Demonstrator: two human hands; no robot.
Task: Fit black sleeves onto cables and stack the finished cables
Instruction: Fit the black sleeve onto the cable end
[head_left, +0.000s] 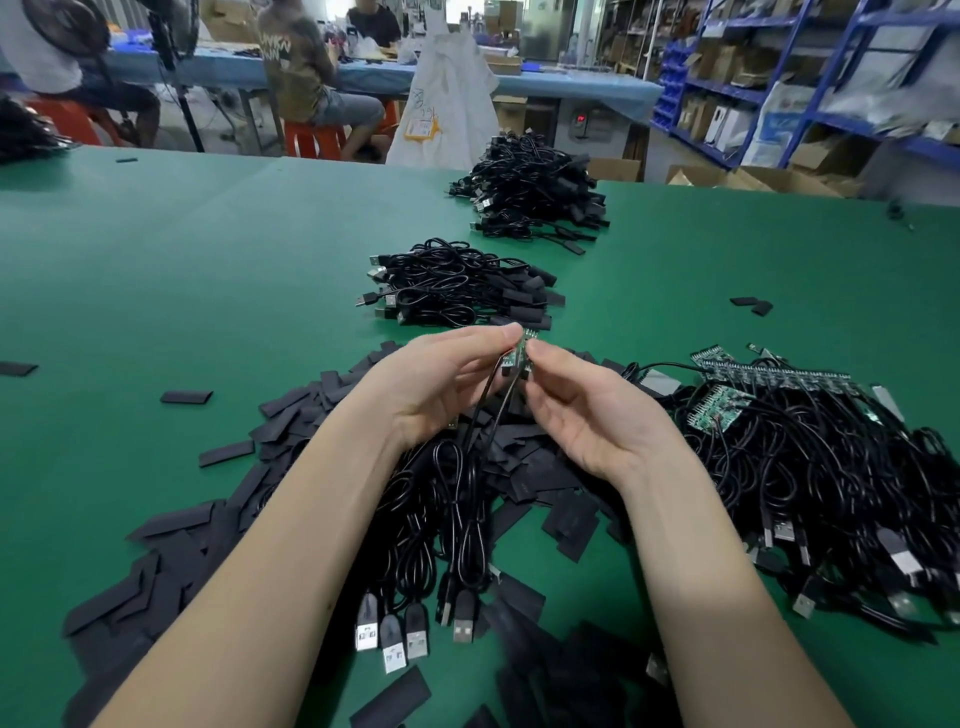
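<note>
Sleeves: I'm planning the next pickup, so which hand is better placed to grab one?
Probably the left hand: the loose sleeves lie mostly under and left of it. The right hand sits toward the unfinished cables.

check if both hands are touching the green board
Touching: the head view shows left hand and right hand fingertips pinching the green board from either side.

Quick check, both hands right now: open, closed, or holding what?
Left hand: closed, pinching the small green circuit board at a cable's end.
Right hand: closed, fingertips pinching the same board from the other side.
</note>
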